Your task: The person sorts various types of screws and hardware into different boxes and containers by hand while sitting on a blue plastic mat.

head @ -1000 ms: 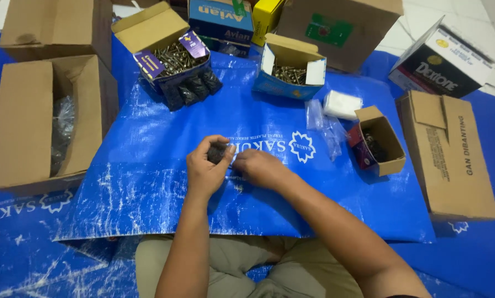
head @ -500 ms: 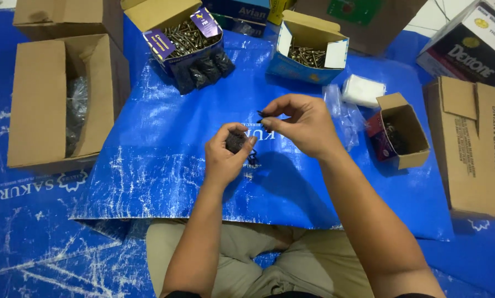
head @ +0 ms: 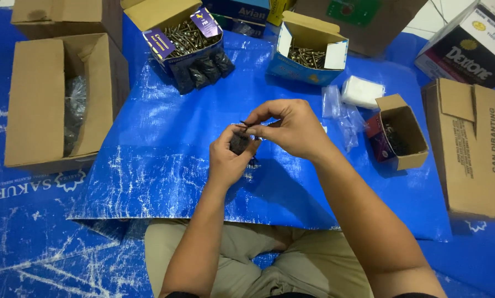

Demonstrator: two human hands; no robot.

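Screws (head: 240, 142), a small dark bundle of them, sat gripped in the person's left hand (head: 229, 156), which was curled closed around the bundle above the middle of the blue woven sheet (head: 165, 160). The right hand (head: 289, 128) met it from the right, thumb and forefinger pinched together on one thin dark screw at the top of the bundle, the other fingers loosely bent. Both forearms reached forward from the bottom of the view, over the person's crossed legs in beige trousers (head: 291, 265).

Just right of the hands lay clear plastic bags (head: 341, 113), crumpled on the sheet, and beside them a small open brown carton (head: 399, 132) with dark contents. A white folded packet (head: 362, 91) rested just behind the bags. At the far right stood a larger closed cardboard box (head: 471, 146).

At the left edge, a tall open cardboard box (head: 40, 96) held dark bagged items. Farther back, an open carton with purple flaps (head: 184, 38) was filled with brass-coloured screws, and several small black filled bags (head: 203, 69) lay touching its front. To its right, a blue open carton (head: 308, 52) also held brass-coloured screws. More boxes lined the far edge.
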